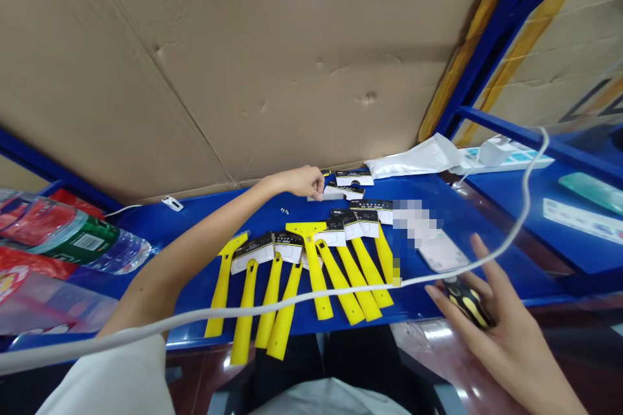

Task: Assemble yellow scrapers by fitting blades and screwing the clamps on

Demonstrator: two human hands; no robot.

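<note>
On my feed the left hand (307, 183) is out at the back of the blue table (263, 217), fingers curled in at a pale flat piece (331, 196); can't tell if it's pinched or just touched. The right hand (489, 314) has a tool with a black-and-yellow handle (467, 305) held loosely, thumb and forefinger spread. I'd seat that handle deeper in the palm, and take the flat piece by its edges so it doesn't drag the printed cards (365, 224) beside it.

Further out, the yellow scrapers (314, 266) fan along the front edge, handles sticking past it, so I'd keep sleeves off them. Tiny bits (285, 211), maybe screws, lie loose near my left forearm, easy to sweep away. The white cable (341, 292) crosses my view, so watch for snags.
</note>
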